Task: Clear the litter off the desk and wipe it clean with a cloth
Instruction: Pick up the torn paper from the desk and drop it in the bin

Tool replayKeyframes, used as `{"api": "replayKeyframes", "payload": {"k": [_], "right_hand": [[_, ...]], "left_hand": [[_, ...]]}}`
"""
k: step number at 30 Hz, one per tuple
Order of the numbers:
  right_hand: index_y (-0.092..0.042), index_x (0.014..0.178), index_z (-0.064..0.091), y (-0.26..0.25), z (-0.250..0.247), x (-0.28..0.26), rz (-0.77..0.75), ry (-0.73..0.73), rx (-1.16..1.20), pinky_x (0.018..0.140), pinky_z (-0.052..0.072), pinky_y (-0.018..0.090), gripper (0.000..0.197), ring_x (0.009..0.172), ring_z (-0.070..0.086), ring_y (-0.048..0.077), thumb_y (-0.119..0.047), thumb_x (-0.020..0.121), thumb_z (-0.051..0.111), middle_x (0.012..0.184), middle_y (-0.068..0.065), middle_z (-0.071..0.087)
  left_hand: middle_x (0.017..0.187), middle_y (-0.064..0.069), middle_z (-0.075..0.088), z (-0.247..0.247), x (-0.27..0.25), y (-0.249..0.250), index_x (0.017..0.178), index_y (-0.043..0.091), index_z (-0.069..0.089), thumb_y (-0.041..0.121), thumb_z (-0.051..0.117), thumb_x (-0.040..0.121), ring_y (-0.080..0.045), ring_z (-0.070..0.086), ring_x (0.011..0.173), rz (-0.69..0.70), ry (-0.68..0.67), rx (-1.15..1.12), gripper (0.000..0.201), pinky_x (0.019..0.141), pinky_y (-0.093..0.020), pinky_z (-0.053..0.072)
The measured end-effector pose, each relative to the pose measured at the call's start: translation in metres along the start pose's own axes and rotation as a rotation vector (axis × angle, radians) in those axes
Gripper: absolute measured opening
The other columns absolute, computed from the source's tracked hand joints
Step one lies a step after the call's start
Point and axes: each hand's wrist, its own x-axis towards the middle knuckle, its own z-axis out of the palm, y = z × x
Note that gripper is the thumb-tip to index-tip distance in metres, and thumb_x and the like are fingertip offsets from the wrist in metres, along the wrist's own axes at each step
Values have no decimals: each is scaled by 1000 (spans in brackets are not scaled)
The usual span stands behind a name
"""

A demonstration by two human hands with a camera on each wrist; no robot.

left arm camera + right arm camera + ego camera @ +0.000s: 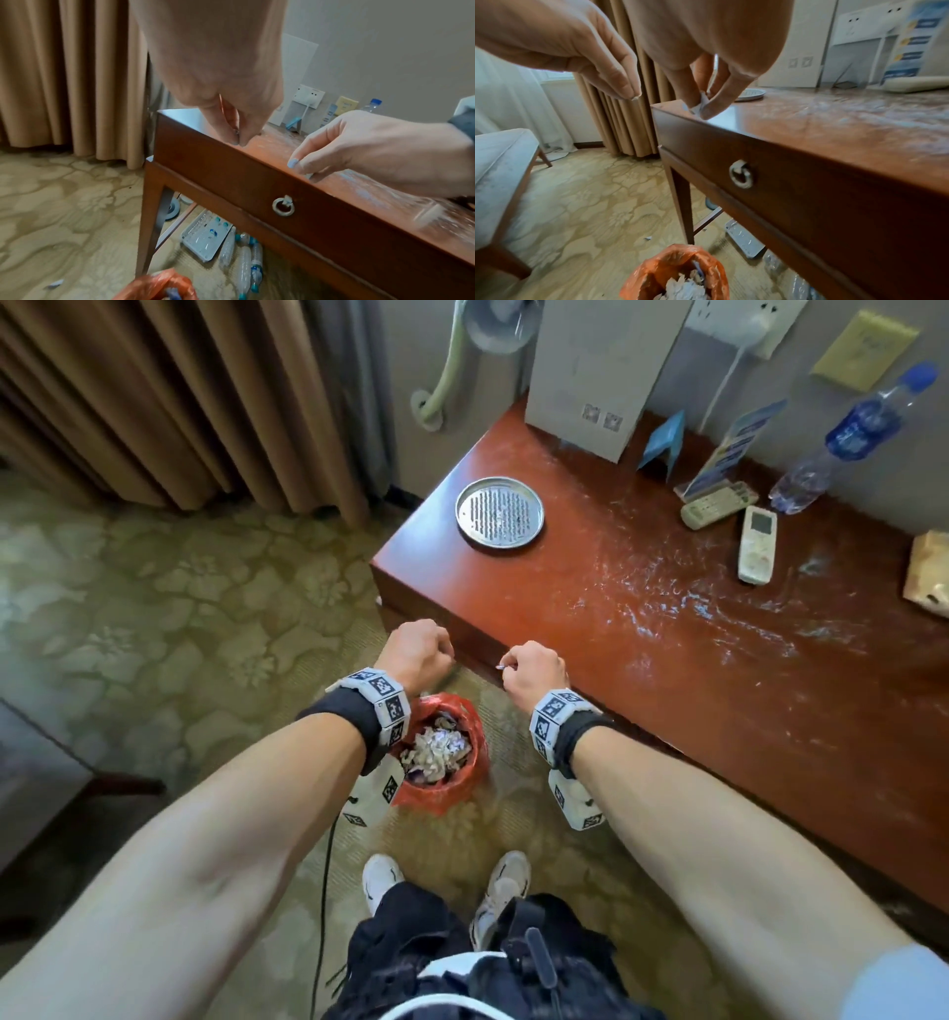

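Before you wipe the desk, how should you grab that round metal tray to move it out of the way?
Take the round metal tray by its raised rim, on the edge nearest the desk's front, coming in from above. It lies flat, so there is little to grip except that low lip. A thumb over the rim and fingers under it would probably lift it level. There is open desk around it.

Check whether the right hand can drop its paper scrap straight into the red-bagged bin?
Probably yes: the right hand pinches the paper scrap at the desk edge, the bin open nearby below.
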Motion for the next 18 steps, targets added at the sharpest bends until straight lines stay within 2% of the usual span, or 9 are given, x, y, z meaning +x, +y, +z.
{"api": "replayKeyframes", "payload": {"k": [8,11,14,18], "right_hand": [[-16,104,74,-43,96,-7,45,-114,-66,92,45,34,24,108,59,31,-16,92,53,112,8,65],[-22,102,75,-49,124,1,68,-133,-63,89,45,32,24,105,60,30,-16,91,54,110,6,64],[-21,104,74,-41,158,15,73,-154,-55,91,43,31,25,106,60,28,-15,91,53,112,7,64],[-19,108,72,-11,210,32,129,-220,-42,95,45,33,25,108,60,30,-16,92,54,118,8,65]], "left_hand": [[103,-12,70,34,-23,-117,88,8,78,6,63,82,-31,62,102,-116,-112,-118,16,91,-34,47],[103,-10,70,50,-23,-148,87,10,77,4,60,82,-29,63,100,-136,-167,-129,19,89,-33,47],[103,-6,69,75,-19,-175,88,12,76,4,59,82,-26,62,100,-167,-198,-131,20,87,-31,45],[105,-7,67,129,-9,-208,91,12,76,6,59,84,-28,61,102,-209,-243,-111,19,88,-34,46]]}}
